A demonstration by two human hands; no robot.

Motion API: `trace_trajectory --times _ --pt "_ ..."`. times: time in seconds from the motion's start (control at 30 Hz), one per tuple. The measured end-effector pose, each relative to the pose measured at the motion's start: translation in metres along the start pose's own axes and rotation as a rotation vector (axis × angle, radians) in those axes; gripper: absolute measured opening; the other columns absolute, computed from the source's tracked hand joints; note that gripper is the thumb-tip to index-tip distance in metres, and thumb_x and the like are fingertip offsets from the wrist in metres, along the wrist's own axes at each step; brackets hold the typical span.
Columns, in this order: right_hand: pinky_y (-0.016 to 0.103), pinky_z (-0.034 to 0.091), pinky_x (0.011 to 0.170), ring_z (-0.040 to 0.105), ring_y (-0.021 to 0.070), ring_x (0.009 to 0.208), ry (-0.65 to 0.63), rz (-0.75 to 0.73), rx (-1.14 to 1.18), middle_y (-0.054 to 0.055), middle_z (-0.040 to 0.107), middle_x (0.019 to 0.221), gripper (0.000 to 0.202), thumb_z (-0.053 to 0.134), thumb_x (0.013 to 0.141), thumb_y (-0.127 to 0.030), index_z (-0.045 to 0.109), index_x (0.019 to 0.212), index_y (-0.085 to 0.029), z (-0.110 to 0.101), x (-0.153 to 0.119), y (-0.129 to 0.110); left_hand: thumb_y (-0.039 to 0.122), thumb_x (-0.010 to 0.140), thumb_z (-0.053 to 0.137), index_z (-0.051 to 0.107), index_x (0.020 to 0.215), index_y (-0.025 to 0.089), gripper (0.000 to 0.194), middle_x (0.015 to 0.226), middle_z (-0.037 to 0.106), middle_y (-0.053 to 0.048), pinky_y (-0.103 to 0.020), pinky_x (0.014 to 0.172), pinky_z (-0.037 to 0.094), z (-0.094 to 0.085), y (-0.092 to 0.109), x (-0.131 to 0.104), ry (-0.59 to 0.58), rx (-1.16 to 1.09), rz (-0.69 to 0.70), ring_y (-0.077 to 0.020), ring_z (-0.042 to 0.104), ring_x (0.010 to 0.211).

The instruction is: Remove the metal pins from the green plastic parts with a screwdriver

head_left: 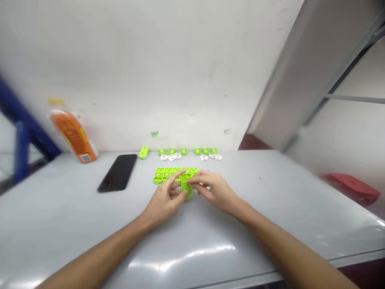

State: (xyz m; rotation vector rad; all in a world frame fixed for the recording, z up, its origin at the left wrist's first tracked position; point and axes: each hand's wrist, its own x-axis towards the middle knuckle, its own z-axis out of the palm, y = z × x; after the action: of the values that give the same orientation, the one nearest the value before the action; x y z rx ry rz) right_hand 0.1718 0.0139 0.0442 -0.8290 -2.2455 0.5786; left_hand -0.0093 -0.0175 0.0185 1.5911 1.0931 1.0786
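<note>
My left hand (pixel 167 199) grips a small lime-green plastic casing (pixel 187 185) between thumb and fingers, its hollow side turned toward me. My right hand (pixel 215 188) is closed in a pinch at the casing's right side; whatever its fingertips hold, if anything, is too small to make out. Just behind my hands lies a row of similar open green casings (pixel 159 175), some with metallic-looking parts inside, partly covered by my fingers. Farther back are several small green pieces (pixel 171 151) and white oval pieces (pixel 171 157), lined up near the wall.
A closed green casing (pixel 144 152) lies left of the small pieces. A black phone (pixel 118 172) rests on the grey table (pixel 75 224). An orange bottle (pixel 72 132) stands against the white wall (pixel 168 72). A red stool (pixel 353 186) is beyond the right edge.
</note>
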Motion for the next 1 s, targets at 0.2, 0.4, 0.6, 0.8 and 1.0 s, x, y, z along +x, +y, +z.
trace_trajectory --times 0.2,0.4,0.6,0.8,1.0 --pt "0.03 0.046 0.071 0.059 0.0171 0.08 -0.038 -0.061 -0.125 0.005 0.064 0.088 0.018 0.049 0.085 -0.017 0.065 0.092 -0.022 0.004 -0.002 0.003 0.033 0.081 0.053 0.035 0.136 0.019 0.059 0.079 0.059 -0.003 -0.024 0.055 0.043 0.002 -0.004 -0.001 -0.008 0.057 0.021 -0.0102 0.049 0.055" --pt "0.03 0.046 0.071 0.058 0.0167 0.081 -0.078 -0.108 -0.186 0.005 0.063 0.089 0.018 0.047 0.086 -0.015 0.064 0.09 -0.021 0.005 -0.002 0.004 0.031 0.082 0.051 0.035 0.136 0.02 0.057 0.084 0.061 -0.004 -0.025 0.059 0.044 0.004 -0.003 -0.003 -0.025 0.089 0.053 -0.0123 0.054 0.062" --pt "0.029 0.045 0.069 0.056 0.016 0.079 -0.113 -0.11 -0.229 0.005 0.061 0.088 0.02 0.045 0.087 -0.016 0.064 0.091 -0.021 0.004 -0.002 0.004 0.029 0.082 0.051 0.035 0.135 0.021 0.056 0.09 0.063 -0.005 -0.024 0.058 0.045 0.004 -0.002 -0.003 -0.031 0.073 0.059 -0.0117 0.054 0.061" --pt "0.027 0.044 0.066 0.055 0.0152 0.076 -0.125 -0.069 -0.33 0.004 0.059 0.085 0.018 0.045 0.087 -0.016 0.063 0.089 -0.02 0.007 -0.002 -0.002 0.029 0.081 0.053 0.036 0.134 0.02 0.056 0.087 0.063 -0.005 -0.021 0.052 0.042 0.004 -0.002 -0.002 -0.045 0.039 0.018 -0.0101 0.053 0.058" --pt "0.027 0.043 0.067 0.057 0.0152 0.076 -0.049 0.057 -0.363 0.004 0.063 0.088 0.018 0.04 0.088 -0.017 0.057 0.094 -0.018 -0.004 -0.001 -0.006 0.031 0.077 0.058 0.041 0.129 0.022 0.056 0.095 0.064 -0.007 -0.019 0.043 0.04 0.001 0.0 0.001 -0.005 -0.063 -0.128 -0.0103 0.057 0.054"
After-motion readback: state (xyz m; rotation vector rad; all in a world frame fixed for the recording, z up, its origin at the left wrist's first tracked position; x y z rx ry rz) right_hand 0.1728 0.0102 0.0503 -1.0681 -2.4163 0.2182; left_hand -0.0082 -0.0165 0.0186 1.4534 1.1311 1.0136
